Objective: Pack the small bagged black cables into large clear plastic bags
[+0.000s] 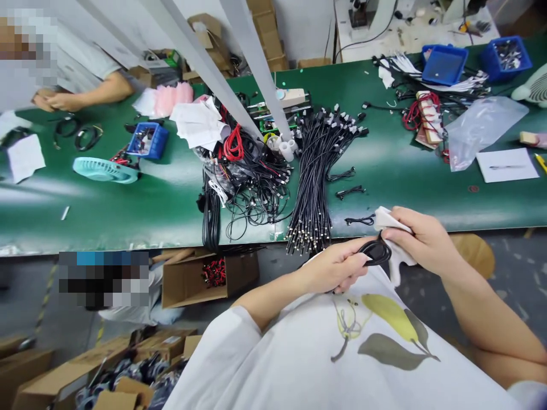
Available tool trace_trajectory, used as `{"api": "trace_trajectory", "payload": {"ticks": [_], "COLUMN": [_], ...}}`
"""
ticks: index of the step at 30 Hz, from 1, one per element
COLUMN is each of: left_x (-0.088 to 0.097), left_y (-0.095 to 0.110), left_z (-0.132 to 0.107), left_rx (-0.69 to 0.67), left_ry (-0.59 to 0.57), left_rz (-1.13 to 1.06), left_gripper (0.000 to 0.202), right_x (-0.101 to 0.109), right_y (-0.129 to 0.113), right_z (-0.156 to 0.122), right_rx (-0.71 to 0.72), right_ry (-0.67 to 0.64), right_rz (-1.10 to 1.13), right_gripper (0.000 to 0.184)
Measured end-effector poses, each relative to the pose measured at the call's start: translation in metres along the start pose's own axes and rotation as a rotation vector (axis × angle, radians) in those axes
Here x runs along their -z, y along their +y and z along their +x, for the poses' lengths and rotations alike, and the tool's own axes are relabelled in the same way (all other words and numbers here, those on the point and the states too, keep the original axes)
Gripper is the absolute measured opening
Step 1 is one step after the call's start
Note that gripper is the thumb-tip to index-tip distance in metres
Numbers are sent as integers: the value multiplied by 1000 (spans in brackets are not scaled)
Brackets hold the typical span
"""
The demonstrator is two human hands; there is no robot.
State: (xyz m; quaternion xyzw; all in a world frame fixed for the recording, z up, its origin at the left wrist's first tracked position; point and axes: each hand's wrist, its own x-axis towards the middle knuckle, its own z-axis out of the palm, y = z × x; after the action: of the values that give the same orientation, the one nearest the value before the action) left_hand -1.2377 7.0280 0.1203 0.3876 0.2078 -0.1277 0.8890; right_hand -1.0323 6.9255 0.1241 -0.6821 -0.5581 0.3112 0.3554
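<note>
My left hand (337,266) is closed around a coiled black cable (376,252), held in front of my shirt near the table's front edge. In my right hand (421,239) is a white cloth (399,263), pinched between thumb and fingers. The cloth touches the cable at the coil's right side, and its lower end hangs down. Just beyond the hands, a small bundled black cable (359,220) lies on the green table (397,182). To the left is a large pile of straight black cables (314,176) with their metal plugs toward me.
Several tangled cables (252,188) lie left of the pile, under grey posts (269,74). Blue bins (506,60), a plastic bag (485,131) and white paper (507,165) are at right. A co-worker's hands (60,101) are far left. Another person crouches beside a cardboard box (194,279).
</note>
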Motion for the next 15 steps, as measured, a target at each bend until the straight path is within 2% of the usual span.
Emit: {"api": "trace_trajectory", "payload": {"ticks": [2, 5, 8, 11, 13, 15], "left_x": [3, 7, 9, 10, 10, 9], "left_y": [-1, 0, 2, 3, 3, 3], "left_z": [6, 16, 25, 31, 34, 36], "left_rx": [65, 165, 190, 129, 92, 69], "left_ry": [-50, -121, -174, -183, -157, -133], "left_rz": [-15, -75, -63, -15, 59, 155], "left_gripper": [62, 67, 72, 77, 77, 76], "right_x": [4, 10, 15, 20, 23, 25], "right_y": [7, 18, 25, 26, 24, 23], "right_z": [-4, -16, -28, -36, -37, -35], "right_rx": [-35, -181, -394, -562, -580, -492], "right_ry": [-11, -9, 23, 169, 185, 79], "right_rz": [31, 157, 545, 875, 841, 686], "right_gripper": [35, 40, 42, 40, 38, 35]}}
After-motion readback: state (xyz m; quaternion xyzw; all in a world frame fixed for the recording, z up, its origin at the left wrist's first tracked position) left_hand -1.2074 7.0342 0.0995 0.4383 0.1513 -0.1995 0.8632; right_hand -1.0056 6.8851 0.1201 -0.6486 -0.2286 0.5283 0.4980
